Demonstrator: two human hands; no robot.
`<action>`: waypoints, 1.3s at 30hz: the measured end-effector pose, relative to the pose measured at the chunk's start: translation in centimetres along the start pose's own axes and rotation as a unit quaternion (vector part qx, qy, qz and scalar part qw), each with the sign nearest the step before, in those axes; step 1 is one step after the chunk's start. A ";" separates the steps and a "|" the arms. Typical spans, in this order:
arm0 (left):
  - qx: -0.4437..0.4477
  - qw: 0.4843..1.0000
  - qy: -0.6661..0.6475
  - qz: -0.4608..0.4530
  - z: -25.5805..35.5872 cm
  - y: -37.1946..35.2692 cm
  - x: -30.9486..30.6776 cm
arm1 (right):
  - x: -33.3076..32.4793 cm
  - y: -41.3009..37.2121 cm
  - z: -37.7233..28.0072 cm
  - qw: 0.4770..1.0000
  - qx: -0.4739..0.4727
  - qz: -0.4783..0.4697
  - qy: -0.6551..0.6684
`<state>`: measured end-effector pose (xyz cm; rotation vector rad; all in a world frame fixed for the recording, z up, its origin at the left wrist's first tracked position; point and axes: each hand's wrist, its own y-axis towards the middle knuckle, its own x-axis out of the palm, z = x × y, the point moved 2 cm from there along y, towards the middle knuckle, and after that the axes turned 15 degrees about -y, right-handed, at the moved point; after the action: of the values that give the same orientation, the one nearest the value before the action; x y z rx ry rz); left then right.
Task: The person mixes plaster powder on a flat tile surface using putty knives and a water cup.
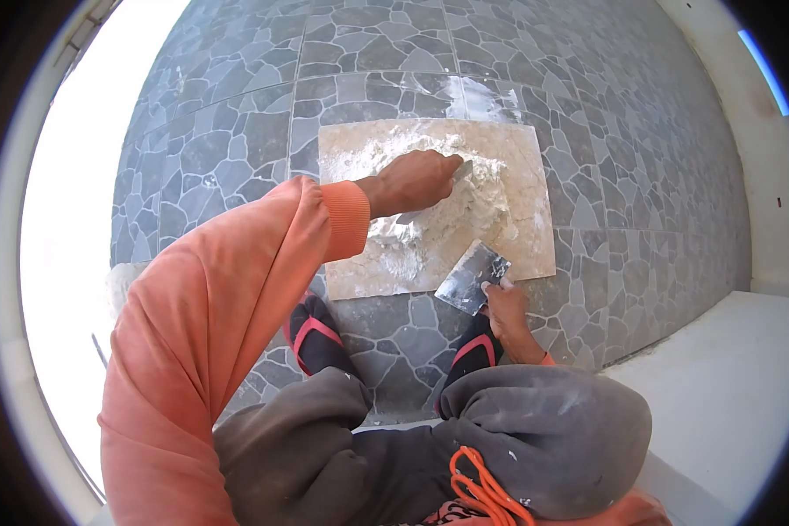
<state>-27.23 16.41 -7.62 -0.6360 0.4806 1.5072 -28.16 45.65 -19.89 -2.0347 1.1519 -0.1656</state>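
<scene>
My left hand (418,180) reaches over the white powdery paste (478,206) and is closed around a metal scraper (463,170). Most of that scraper is hidden under the fist; only grey bits of blade show on either side. The paste lies in a rough, lumpy heap on a beige square tile (526,254). Near the tile's front edge, my right hand (507,309) pinches a flat rectangular putty blade (473,277) by its corner. Its metal face is smeared with white residue and dark patches.
The tile rests on a grey stone-patterned floor (228,158). A wet white smear (482,98) marks the floor behind it. My feet in black socks and red-strapped sandals (311,333) are close to the tile's front edge. A pale ledge (719,377) stands at right.
</scene>
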 end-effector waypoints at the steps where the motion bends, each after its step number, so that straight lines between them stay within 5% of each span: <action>1: 0.003 1.000 0.002 0.000 -0.1 -0.1 -0.4 | 0.6 -0.3 0.3 1.000 0.006 -0.004 0.017; 7: 0.034 0.999 -0.018 0.020 1.1 -1.1 -3.0 | 7.2 1.4 1.8 0.999 0.007 -0.019 0.049; 13: 0.068 0.998 0.011 -0.007 0.9 -1.5 -5.0 | 11.0 0.8 -0.7 0.947 -0.033 -0.098 0.306; 25: 0.113 0.992 0.000 -0.057 1.5 -1.7 -3.4 | 9.3 -0.5 -9.0 0.966 -0.036 -0.142 0.214; 30: 0.064 0.994 0.026 -0.080 1.4 -1.1 -0.6 | 8.7 -0.1 -11.5 0.968 -0.066 -0.171 0.169; 39: 0.073 0.996 0.057 -0.009 0.9 1.1 1.0 | 3.3 -0.9 -13.6 0.985 -0.088 -0.139 0.057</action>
<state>-28.40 17.72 -7.68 -0.6119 0.6640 1.4097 -31.89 35.71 -10.70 -2.3658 0.9732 -0.3330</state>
